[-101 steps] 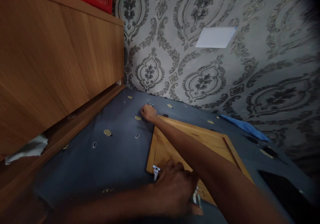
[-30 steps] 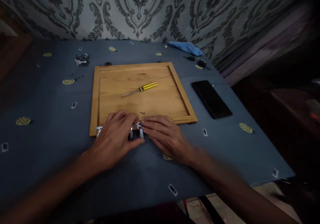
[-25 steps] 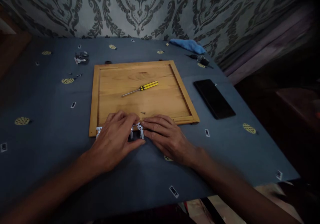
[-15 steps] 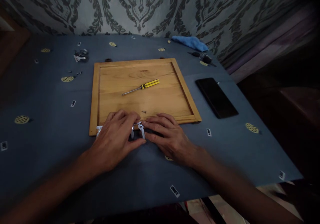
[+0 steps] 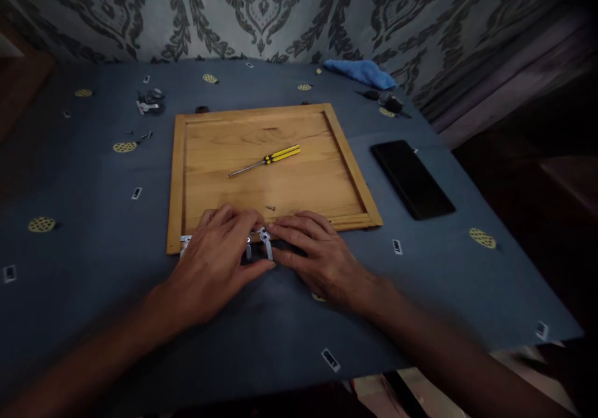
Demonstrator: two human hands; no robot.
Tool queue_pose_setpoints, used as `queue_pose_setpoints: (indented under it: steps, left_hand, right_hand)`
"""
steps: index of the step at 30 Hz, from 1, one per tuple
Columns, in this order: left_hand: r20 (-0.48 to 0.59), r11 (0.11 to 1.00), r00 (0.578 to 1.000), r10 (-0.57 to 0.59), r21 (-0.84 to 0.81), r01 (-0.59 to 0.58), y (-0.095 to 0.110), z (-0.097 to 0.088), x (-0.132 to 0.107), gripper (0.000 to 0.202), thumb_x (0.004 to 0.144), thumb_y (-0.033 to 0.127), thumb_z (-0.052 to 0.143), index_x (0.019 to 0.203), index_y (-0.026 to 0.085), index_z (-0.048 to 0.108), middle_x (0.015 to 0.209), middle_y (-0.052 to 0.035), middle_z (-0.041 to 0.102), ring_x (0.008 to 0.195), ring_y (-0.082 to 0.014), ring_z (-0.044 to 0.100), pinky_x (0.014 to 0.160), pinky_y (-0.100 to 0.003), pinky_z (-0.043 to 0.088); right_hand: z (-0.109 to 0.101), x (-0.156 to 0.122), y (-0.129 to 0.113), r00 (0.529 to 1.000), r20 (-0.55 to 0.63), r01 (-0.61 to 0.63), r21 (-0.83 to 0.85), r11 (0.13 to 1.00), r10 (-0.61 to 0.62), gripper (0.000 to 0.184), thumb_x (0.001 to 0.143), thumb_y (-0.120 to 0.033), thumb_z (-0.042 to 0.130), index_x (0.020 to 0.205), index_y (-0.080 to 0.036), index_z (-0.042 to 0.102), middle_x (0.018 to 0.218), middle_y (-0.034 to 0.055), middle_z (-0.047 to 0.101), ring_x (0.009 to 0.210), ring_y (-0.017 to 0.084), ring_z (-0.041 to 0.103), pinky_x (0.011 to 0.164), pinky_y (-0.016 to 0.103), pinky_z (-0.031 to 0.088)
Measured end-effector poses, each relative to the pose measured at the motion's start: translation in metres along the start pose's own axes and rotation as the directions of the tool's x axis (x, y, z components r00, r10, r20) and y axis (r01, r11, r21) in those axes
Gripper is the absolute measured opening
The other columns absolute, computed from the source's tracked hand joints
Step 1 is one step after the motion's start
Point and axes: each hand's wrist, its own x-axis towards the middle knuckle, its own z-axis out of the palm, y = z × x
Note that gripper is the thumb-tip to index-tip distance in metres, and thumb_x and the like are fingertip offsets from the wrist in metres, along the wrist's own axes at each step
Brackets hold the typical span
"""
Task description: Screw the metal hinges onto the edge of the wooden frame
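Here, the bracket (image 5: 266,242) lies between loosely curled fingers of the left hand (image 5: 211,259) and right hand (image 5: 323,257), grips unclear.

At the grip: hinge (image 5: 266,240), shiny metal. Just beyond: panel (image 5: 210,197), smooth wood, slight sheen; on it, screw (image 5: 271,207), metal; screwdriver (image 5: 266,160), metal shaft, plastic-looking handle. Right of grip: phone (image 5: 413,179), smooth, glassy-looking. Far beyond, right: rag (image 5: 360,73), fuzzy matt cloth. Under grip: sheet (image 5: 275,343), matt, smooth, cloth or plastic unclear.
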Motion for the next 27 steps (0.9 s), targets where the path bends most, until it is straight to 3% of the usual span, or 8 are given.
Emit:
queue_pose_setpoints:
  steps: [13,20,27]
  left_hand:
    - [-0.013,1.0,1.0,0.001,0.015,-0.001,-0.0007,0.0008,-0.0003,0.025,0.087,0.029,0.079,0.103,0.024,0.061,0.102,-0.0026,0.069,0.1,-0.0277,0.062,0.087,-0.041,0.05]
    - [-0.009,1.0,1.0,0.015,0.026,-0.015,0.0002,-0.0008,-0.0012,0.028,0.087,0.028,0.08,0.107,0.024,0.061,0.104,-0.0024,0.069,0.102,-0.0271,0.061,0.089,-0.04,0.049]
    - [-0.018,0.999,1.0,0.021,0.032,-0.02,-0.0014,-0.0009,-0.0013,0.034,0.085,0.028,0.082,0.112,0.025,0.061,0.107,-0.0029,0.07,0.104,-0.0275,0.061,0.089,-0.04,0.05]
  right_hand:
    - [-0.0001,-0.0002,0.0002,0.999,-0.033,0.004,-0.002,1.0,-0.004,0.024,0.107,-0.019,0.052,0.119,-0.019,0.074,0.128,0.0077,0.079,0.124,0.024,0.064,0.111,0.045,0.049]
    - [-0.0001,0.0009,-0.0021,1.0,-0.02,-0.012,-0.048,0.999,0.011,0.027,0.107,-0.018,0.05,0.12,-0.024,0.073,0.129,0.003,0.079,0.124,0.023,0.064,0.112,0.046,0.047]
    - [-0.0004,0.0021,-0.0031,1.0,-0.013,0.002,-0.077,0.997,-0.003,0.023,0.106,-0.02,0.054,0.117,-0.023,0.074,0.128,0.005,0.079,0.123,0.023,0.063,0.11,0.045,0.046]
